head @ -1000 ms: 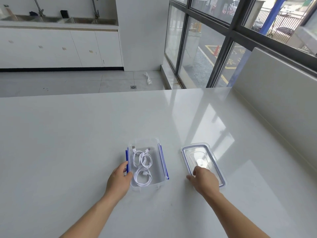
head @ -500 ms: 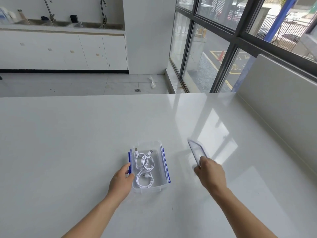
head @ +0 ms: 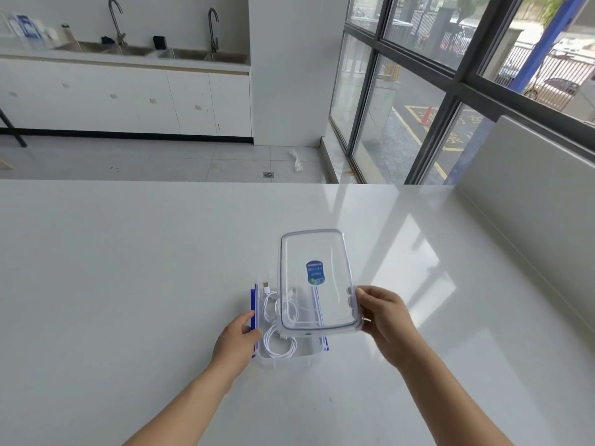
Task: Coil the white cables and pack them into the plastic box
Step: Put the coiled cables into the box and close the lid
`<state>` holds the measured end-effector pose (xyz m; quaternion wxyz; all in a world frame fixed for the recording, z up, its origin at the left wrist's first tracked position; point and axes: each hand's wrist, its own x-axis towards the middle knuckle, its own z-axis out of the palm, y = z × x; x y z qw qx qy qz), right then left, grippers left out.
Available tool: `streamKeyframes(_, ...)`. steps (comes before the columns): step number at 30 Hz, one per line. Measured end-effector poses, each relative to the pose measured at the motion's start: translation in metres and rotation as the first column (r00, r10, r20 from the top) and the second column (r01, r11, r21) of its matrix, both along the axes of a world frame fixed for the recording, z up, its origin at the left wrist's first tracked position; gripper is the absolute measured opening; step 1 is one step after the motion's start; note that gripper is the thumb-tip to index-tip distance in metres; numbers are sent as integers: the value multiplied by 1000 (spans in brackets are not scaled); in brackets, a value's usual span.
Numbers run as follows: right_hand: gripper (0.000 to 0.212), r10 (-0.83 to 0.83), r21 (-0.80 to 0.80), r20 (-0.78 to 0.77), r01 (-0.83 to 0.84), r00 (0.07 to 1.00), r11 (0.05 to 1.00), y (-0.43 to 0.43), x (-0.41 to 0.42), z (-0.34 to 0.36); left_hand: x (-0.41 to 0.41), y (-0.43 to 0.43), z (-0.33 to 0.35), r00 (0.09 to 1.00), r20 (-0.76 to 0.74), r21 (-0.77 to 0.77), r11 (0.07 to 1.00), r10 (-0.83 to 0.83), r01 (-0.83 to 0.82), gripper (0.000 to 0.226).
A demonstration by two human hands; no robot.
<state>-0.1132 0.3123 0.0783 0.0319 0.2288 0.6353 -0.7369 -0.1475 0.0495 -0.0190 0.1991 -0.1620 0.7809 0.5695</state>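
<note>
A clear plastic box (head: pixel 262 357) with blue side clips stands on the white table. Two coiled white cables (head: pixel 279 344) lie inside it. My left hand (head: pixel 236 341) holds the box at its left clip. My right hand (head: pixel 384 313) grips the near right edge of the clear lid (head: pixel 317 280), which bears a blue sticker. The lid hangs in the air above the right part of the box, its top face turned toward me, and hides part of the box behind it.
The white table (head: pixel 128 284) reaches far to the left and back. A low white wall (head: pixel 531 201) runs along its right side under the window. Beyond the far edge lie the floor and a counter with sinks (head: pixel 193 54).
My right hand picked the lid up from the table to the right of the box, turned it over and carried it left over the box. My left hand stayed on the box.
</note>
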Motion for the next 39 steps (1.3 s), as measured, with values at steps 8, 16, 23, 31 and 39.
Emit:
streamKeyframes(8,21,33,-86,168,-18,985,996,-13,-9,-59,-2,-3,1,989,107,141,983,103,-118,40)
streamKeyframes(16,22,53,14,198,-57,979,998,-21,-11,-74,3,-1,9,985,119,242,959,121,-147,25)
streamKeyframes(23,24,41,264,188,-91,981,960,-31,-11,-78,8,-1,11,988,90,247,958,125,-144,18)
streamKeyframes(31,15,104,450,148,-161,983,878,-36,-13,-75,11,0,13,992,56,254,959,112,-122,26)
streamKeyframes(39,21,137,663,203,-239,969,709,-46,-14,-66,9,-1,4,988,69,258,954,137,-150,30)
